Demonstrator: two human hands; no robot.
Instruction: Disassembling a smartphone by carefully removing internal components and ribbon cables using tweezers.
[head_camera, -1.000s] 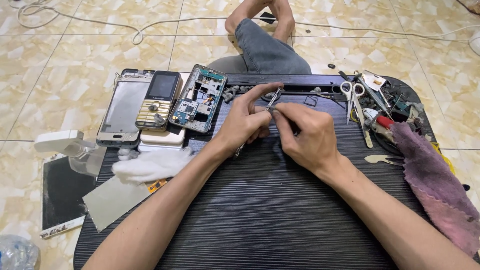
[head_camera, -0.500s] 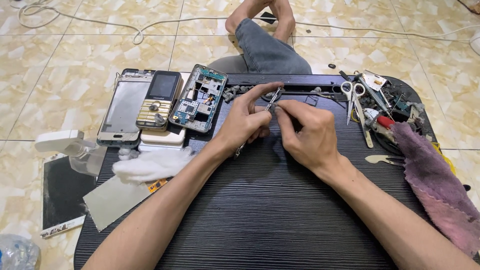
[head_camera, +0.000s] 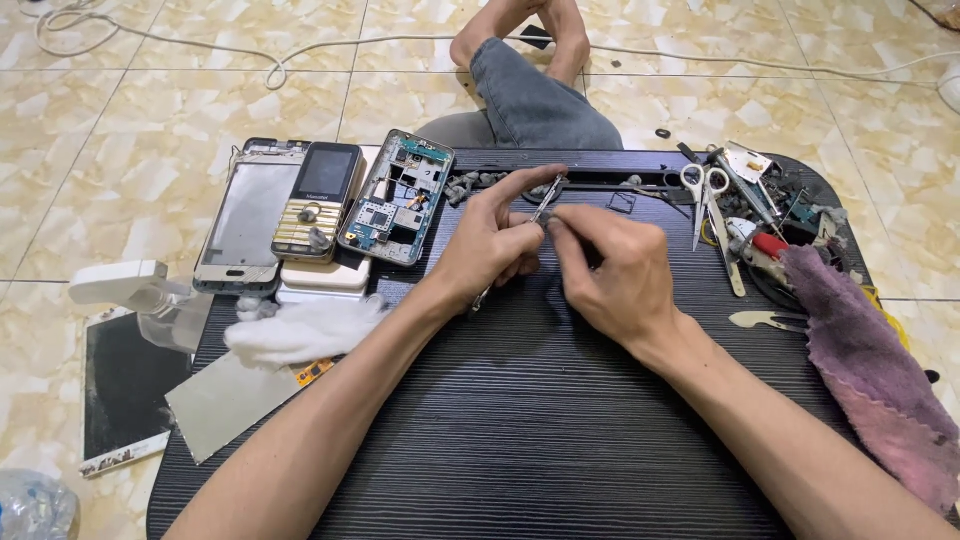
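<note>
Over the middle of a black ribbed work board (head_camera: 520, 420), my left hand (head_camera: 490, 245) grips slim metal tweezers (head_camera: 545, 205), index finger stretched out toward the board's far edge. My right hand (head_camera: 610, 270) meets it from the right, fingertips pinched at the tweezers' tip around something too small to make out. An opened phone with a bare circuit board (head_camera: 398, 198) lies just left of my left hand.
A keypad phone (head_camera: 320, 200) rests on a phone frame (head_camera: 248, 215) at the far left. White cotton (head_camera: 300, 328) and a grey sheet (head_camera: 225, 400) lie nearer. Scissors (head_camera: 700, 190), small tools and a purple cloth (head_camera: 870, 370) fill the right side. My crossed legs (head_camera: 530, 80) are beyond the board.
</note>
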